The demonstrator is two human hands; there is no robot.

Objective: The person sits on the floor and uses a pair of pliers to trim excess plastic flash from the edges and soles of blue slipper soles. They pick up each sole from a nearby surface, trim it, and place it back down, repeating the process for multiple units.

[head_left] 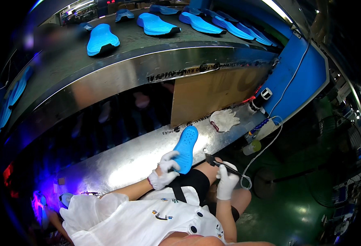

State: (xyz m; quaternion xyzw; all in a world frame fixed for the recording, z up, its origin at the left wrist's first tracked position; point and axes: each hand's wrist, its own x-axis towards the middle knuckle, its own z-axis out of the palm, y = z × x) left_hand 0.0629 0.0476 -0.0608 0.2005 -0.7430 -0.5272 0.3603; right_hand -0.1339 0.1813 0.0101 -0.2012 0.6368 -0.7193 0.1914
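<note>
- between the two hands, nearer the left, a blue sole slants with its holed end pointing away from the person; whether it touches the worktop cannot be told.
- the left hand, in a white glove, is half curled at the sole's near left edge, thumb and fingers apart; this hold probably steadies it while leaving most of its face uncovered.
- the right hand, also gloved, is closed around a dark-handled tool, whose head is turned toward the sole but apart from it; gripping behind the head likely keeps the fingers clear.
- just right of that hand, a pale hose loops down, its slack perhaps leaving room to move; where it ends is unclear.
- beyond the right hand, a loose glove lies near a cardboard panel, seemingly out of the way.
- farther beyond both hands, a conveyor belt carries more soles.
</note>
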